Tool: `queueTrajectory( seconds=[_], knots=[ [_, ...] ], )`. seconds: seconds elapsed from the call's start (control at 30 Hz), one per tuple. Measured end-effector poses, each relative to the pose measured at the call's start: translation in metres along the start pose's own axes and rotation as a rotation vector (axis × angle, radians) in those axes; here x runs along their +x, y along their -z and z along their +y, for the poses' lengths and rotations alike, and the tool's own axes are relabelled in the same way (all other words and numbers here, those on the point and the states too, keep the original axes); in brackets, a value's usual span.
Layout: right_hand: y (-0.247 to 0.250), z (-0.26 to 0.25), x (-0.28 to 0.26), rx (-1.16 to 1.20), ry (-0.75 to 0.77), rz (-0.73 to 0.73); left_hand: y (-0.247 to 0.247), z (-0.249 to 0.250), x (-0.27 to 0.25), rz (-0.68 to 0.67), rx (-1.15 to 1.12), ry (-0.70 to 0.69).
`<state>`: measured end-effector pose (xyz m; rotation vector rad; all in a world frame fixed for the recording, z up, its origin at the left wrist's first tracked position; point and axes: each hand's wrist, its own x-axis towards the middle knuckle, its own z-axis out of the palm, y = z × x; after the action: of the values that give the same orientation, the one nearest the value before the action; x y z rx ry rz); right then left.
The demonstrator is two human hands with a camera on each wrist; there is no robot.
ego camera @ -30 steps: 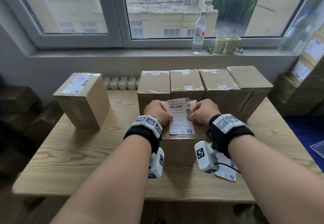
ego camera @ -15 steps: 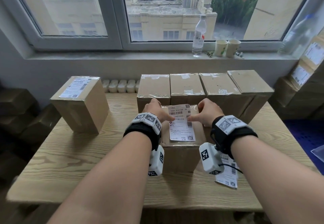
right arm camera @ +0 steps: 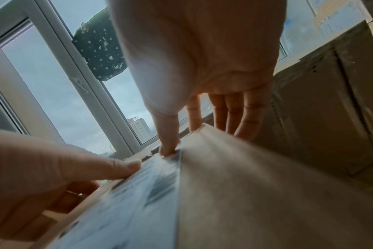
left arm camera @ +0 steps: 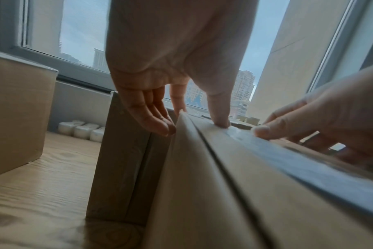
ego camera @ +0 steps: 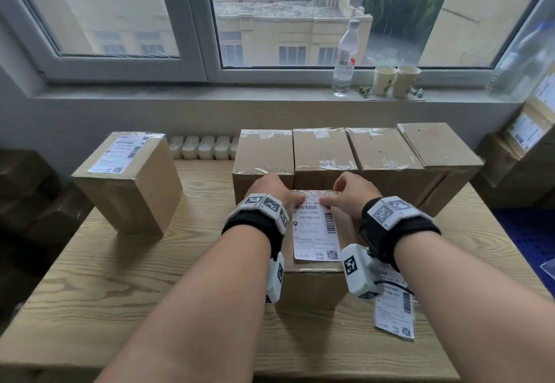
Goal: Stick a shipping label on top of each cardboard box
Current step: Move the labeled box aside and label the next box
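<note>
A cardboard box (ego camera: 315, 285) stands at the table's front centre with a white shipping label (ego camera: 316, 232) lying flat on its top. My left hand (ego camera: 271, 192) and right hand (ego camera: 353, 192) sit at the box's far end. Both thumbs press the label's far edge, as the left wrist view shows for the left thumb (left arm camera: 220, 121) and the right wrist view for the right thumb (right arm camera: 168, 148). The other fingers hang straight down past the far edge. Behind stand several unlabelled boxes (ego camera: 322, 148) in a row. At the left stands a labelled box (ego camera: 129, 190).
Spare labels (ego camera: 395, 310) lie on the wooden table (ego camera: 120, 277) under my right wrist. A water bottle (ego camera: 345, 58) and two paper cups (ego camera: 395, 81) stand on the window sill. More labelled boxes (ego camera: 528, 142) are stacked at the far right.
Both hands slid from the label's middle sides to its far edge, and the thumbs now press there. The label lies flatter on the box.
</note>
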<state>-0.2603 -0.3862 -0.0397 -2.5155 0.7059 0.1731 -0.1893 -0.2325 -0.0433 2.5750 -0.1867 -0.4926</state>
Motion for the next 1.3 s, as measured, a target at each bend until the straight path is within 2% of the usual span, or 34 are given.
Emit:
queueTrajectory(
  seconds=[0.13,0.37,0.63,0.8,1.0,1.2,1.3],
  knots=[
    [-0.002,-0.004,0.004,-0.032,-0.018,-0.022,-0.002,0.003,0.004,-0.016,0.047,0.014],
    [0.000,-0.006,0.005,-0.036,-0.037,-0.019,0.001,-0.005,0.009,0.024,-0.005,0.014],
    [0.006,-0.005,-0.006,0.010,-0.055,-0.027,0.012,-0.002,-0.002,-0.051,-0.019,0.030],
    [0.008,-0.006,-0.023,-0.042,-0.068,-0.121,0.012,-0.009,-0.019,-0.127,-0.078,0.090],
    [0.007,0.000,-0.043,-0.036,-0.040,-0.145,0.007,-0.020,-0.037,-0.166,-0.120,0.122],
    [0.005,0.007,-0.065,-0.021,-0.047,-0.186,-0.002,-0.024,-0.059,-0.181,-0.130,0.104],
    [0.002,0.008,-0.075,-0.021,0.011,-0.208,-0.005,-0.023,-0.068,-0.219,-0.101,0.068]
  ],
)
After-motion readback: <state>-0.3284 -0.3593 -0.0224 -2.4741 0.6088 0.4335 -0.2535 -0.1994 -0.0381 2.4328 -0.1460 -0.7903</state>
